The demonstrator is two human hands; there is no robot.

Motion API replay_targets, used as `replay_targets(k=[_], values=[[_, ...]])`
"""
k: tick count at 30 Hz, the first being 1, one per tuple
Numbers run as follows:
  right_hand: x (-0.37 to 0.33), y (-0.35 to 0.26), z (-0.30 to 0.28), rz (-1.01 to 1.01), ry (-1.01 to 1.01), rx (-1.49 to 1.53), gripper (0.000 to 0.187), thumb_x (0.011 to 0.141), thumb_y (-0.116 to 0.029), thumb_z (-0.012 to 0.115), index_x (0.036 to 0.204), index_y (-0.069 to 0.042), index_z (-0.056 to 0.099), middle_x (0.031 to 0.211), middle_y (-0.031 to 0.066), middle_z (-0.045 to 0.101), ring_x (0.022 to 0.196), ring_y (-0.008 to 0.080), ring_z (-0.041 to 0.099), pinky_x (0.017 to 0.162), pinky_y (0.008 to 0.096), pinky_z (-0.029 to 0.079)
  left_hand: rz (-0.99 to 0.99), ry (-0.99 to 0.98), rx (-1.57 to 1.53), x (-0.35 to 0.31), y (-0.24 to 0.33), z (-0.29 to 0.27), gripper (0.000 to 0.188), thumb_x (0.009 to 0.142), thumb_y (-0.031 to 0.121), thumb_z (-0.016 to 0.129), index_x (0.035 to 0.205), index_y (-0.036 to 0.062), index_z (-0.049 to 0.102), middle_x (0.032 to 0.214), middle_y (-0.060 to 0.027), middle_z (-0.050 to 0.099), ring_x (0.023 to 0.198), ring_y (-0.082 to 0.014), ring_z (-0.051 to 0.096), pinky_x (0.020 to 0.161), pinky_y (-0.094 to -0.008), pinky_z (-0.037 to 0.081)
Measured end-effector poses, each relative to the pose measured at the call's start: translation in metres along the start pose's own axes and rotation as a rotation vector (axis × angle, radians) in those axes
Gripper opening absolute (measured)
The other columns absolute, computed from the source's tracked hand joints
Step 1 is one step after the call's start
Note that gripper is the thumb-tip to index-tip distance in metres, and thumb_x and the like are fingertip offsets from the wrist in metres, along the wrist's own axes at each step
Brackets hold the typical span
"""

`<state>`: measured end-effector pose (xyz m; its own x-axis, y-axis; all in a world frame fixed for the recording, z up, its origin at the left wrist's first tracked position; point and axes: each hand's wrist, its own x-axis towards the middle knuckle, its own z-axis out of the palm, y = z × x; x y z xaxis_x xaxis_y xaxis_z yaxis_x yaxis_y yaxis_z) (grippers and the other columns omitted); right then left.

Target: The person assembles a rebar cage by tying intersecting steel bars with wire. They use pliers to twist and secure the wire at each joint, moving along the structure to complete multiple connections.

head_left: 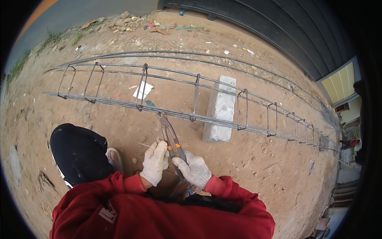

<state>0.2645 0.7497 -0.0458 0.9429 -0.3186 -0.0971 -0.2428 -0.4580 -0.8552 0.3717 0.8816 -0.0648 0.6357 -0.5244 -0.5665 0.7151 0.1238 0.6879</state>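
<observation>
My right hand, in a white knitted glove, is wrapped round the dark handles of long pliers with orange bands. The plier jaws reach the lower bars of a long rebar cage. Beside the handles, my left hand is gloved too, its fingers pinched together. Thin wire rises from its fingertips; its lower end is hidden in the glove. Square stirrups join the long bars of the cage.
A rough concrete block lies under the cage. Loose long bars run along its far side. Beyond are a dark metal gate and rubble. A white scrap lies under the cage. My dark-clad knee is at left.
</observation>
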Motion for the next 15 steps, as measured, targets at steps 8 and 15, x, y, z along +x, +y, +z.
replay_targets(k=[8, 15], values=[[0.009, 0.007, 0.002, 0.043, 0.135, 0.012, 0.03, 0.098, -0.032, 0.064, 0.099, -0.002, 0.06, 0.066, 0.014, 0.064, 0.061, 0.0335, 0.068, 0.056, 0.0408, 0.053, 0.042, 0.018, -0.026, 0.007, -0.016, -0.021, 0.037, 0.104, 0.038, 0.053, 0.126, 0.0096, 0.061, 0.073, 0.0033, 0.052, 0.046, -0.0045, 0.033, 0.042, -0.0233, 0.028], [0.015, 0.009, 0.005, 0.196, 0.182, 0.194, 0.032, 0.096, -0.034, 0.066, 0.098, -0.002, 0.062, 0.068, 0.0159, 0.065, 0.064, 0.0369, 0.067, 0.057, 0.0441, 0.052, -0.038, 0.153, -0.101, 0.014, -0.025, -0.022, 0.029, 0.105, 0.032, 0.051, 0.099, 0.0052, 0.062, 0.074, 0.0008, 0.052, 0.051, -0.0091, 0.042, 0.047, -0.0272, 0.037]])
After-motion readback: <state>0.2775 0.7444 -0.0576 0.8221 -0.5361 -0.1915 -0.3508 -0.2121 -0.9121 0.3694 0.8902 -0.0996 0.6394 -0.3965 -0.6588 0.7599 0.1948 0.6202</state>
